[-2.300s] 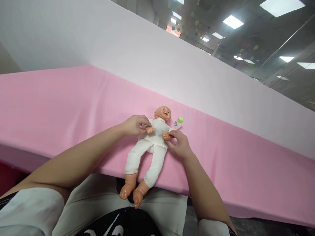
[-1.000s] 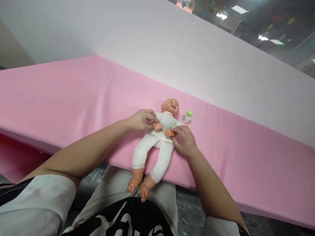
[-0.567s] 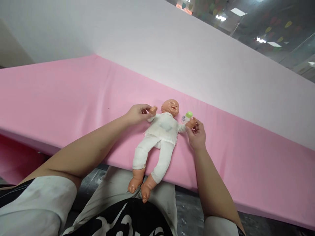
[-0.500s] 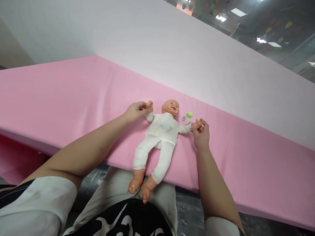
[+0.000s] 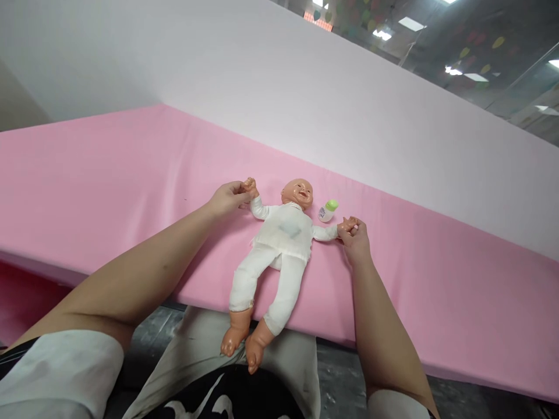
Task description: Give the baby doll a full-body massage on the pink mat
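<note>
Since the earlier frame both arms of the doll (image 5: 283, 233) are drawn outward, the left hand (image 5: 227, 198) and right hand (image 5: 356, 238) each pinching a rigid little fist; lying between them, it seems light, soft-bodied, best held at the limbs.

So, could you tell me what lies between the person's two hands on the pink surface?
In the head view, the doll lies face up between the left hand and right hand, each gripping one outstretched doll hand.
</note>
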Action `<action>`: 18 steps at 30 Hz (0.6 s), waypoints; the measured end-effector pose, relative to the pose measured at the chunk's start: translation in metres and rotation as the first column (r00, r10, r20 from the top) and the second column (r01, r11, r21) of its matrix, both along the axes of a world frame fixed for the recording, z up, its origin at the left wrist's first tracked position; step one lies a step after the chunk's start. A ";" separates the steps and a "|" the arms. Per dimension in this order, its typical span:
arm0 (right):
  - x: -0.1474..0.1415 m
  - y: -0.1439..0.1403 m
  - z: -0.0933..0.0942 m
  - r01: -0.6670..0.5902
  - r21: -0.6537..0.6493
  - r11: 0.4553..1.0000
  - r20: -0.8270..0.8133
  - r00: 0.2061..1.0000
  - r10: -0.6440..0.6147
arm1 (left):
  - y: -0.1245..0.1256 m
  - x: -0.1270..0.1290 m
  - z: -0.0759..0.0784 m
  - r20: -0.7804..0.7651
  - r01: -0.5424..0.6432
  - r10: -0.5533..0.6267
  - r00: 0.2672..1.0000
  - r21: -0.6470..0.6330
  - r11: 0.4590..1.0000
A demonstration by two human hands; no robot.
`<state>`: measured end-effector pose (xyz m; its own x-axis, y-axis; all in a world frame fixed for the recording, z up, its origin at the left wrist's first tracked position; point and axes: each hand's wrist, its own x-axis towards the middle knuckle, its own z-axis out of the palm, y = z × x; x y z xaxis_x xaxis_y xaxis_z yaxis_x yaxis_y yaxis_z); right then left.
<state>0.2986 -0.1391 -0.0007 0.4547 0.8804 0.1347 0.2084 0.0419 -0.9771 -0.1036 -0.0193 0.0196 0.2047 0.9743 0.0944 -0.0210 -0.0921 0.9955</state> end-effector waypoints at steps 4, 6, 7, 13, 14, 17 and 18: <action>-0.024 -0.011 0.014 -0.141 0.104 0.984 0.154 0.980 0.124 | -0.015 0.006 0.006 -0.059 0.140 -0.132 0.989 0.166 0.976; -0.038 -0.019 0.022 -0.257 0.088 0.962 0.241 0.943 0.229 | -0.021 0.010 0.008 -0.157 0.201 -0.171 0.973 0.200 0.959; -0.044 -0.023 0.026 -0.312 0.070 0.948 0.292 0.915 0.279 | -0.024 0.012 0.010 -0.214 0.229 -0.182 0.960 0.219 0.948; -0.079 -0.038 0.039 -0.476 0.059 0.877 0.659 0.679 0.324 | -0.040 0.016 0.020 -0.426 0.416 -0.237 0.873 0.398 0.818; -0.083 -0.038 0.038 -0.515 0.069 0.854 0.709 0.627 0.322 | -0.041 0.016 0.021 -0.459 0.457 -0.252 0.852 0.418 0.785; -0.090 -0.037 0.035 -0.622 0.061 0.781 0.795 0.503 0.339 | -0.045 0.019 0.019 -0.569 0.559 -0.244 0.785 0.484 0.673; -0.090 -0.037 0.034 -0.634 0.056 0.772 0.804 0.487 0.342 | -0.045 0.020 0.018 -0.597 0.575 -0.219 0.772 0.508 0.641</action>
